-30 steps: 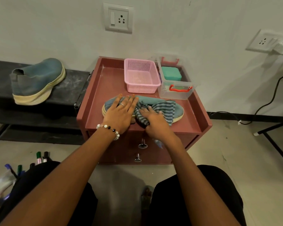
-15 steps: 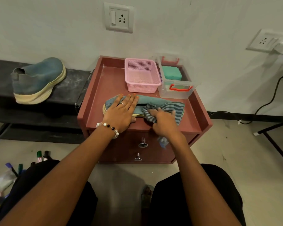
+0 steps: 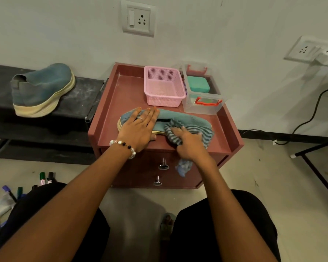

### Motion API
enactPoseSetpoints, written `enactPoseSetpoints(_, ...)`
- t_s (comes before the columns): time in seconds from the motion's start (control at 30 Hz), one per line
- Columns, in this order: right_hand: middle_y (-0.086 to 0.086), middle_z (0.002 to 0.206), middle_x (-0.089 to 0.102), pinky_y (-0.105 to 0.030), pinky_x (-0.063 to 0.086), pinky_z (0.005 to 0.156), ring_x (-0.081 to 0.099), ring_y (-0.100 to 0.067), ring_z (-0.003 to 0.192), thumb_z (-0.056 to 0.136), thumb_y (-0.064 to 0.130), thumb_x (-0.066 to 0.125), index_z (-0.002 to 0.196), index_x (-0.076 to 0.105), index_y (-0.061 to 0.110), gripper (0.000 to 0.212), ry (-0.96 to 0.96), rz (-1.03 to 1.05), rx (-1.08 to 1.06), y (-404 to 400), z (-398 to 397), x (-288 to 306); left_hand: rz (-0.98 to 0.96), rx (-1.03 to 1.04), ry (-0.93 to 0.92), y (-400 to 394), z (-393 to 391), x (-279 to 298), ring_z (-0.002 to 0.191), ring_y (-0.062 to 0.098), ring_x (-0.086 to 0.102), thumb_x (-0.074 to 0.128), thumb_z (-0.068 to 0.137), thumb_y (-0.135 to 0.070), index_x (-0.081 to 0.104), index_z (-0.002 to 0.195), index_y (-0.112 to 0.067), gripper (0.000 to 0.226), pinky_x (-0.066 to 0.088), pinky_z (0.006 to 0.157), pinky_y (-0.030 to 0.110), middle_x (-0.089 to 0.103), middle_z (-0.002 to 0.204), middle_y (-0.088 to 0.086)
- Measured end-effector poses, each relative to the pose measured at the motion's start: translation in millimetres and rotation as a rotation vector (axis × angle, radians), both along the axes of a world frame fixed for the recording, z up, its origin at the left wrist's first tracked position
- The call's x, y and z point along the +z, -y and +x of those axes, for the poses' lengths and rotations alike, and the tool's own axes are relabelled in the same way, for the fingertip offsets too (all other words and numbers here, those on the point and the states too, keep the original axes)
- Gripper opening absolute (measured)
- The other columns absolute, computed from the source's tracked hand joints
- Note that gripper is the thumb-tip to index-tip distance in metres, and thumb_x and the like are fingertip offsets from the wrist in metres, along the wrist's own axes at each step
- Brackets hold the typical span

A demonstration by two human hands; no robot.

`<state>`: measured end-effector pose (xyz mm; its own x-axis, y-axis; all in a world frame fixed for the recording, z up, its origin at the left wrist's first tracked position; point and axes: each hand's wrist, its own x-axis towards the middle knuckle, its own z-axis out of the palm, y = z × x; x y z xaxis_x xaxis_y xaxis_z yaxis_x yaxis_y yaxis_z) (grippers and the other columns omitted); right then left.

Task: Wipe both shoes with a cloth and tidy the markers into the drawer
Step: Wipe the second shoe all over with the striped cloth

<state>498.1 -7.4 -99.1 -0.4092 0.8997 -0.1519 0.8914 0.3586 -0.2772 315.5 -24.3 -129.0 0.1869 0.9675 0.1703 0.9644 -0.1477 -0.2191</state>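
Along the front edge of the maroon worktop a blue shoe lies on its side. The left hand presses flat on its heel end, fingers straight. The right hand clutches a striped cloth against the shoe's toe end, and a cloth tail hangs over the drawer front. At the back edge, a pink basket sits beside a clear box holding a green block. A second shoe stands on the black bench; markers lie on the floor. No writing is legible.
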Motion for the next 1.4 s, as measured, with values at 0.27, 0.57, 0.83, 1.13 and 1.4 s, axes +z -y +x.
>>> enactPoseSetpoints(0.27,-0.018,0.149,0.032,-0.054,0.010,0.115,0.014,-0.039,0.143,0.093,0.011,0.043,0.140,0.036,0.001,0.048,0.190,0.115,-0.145,9,-17,-9,0.007,0.001,0.020,-1,2,0,0.147,0.022,0.007,0.031,0.098,-0.047,-0.006,0.150,-0.004,0.077,-0.005,0.118,0.041,0.006,0.159,0.012)
enactPoseSetpoints(0.57,-0.007,0.147,0.042,-0.025,0.027,0.110,0.035,-0.021,0.138,0.081,-0.005,0.047,0.139,0.048,0.019,0.063,-0.255,-0.123,0.048,1,-6,7,0.026,-0.004,0.018,-1,1,-3,0.147,0.023,0.009,0.027,0.099,-0.045,-0.005,0.150,-0.004,0.073,-0.004,0.117,0.041,0.008,0.159,0.012)
enactPoseSetpoints(0.83,-0.022,0.136,0.046,-0.042,0.034,0.105,0.036,-0.037,0.131,0.085,0.006,0.048,0.122,0.054,0.005,0.038,0.041,0.028,-0.102,-1,8,0,0.015,0.018,-0.020,-1,2,-1,0.147,0.022,0.007,0.029,0.098,-0.049,-0.008,0.150,-0.004,0.078,-0.004,0.119,0.041,0.006,0.160,0.011)
enactPoseSetpoints(1.13,-0.028,0.113,0.062,-0.045,0.056,0.082,0.064,-0.038,0.098,0.085,-0.004,0.053,0.116,0.054,-0.015,0.033,-1.567,-0.804,-0.404,3,20,48,0.038,-0.103,0.451,-6,-3,23,0.146,0.026,0.012,0.052,0.095,-0.022,0.006,0.151,-0.003,0.075,0.007,0.118,0.039,0.009,0.159,0.014)
enactPoseSetpoints(1.4,-0.029,0.124,0.057,-0.049,0.047,0.097,0.059,-0.039,0.112,0.088,0.012,0.055,0.124,0.049,-0.014,0.044,-1.792,-0.982,-0.223,16,16,63,-0.298,0.072,1.995,26,33,78,0.106,0.021,0.065,0.066,0.076,-0.033,0.061,0.117,-0.009,0.048,0.052,0.092,0.033,0.069,0.113,0.007)
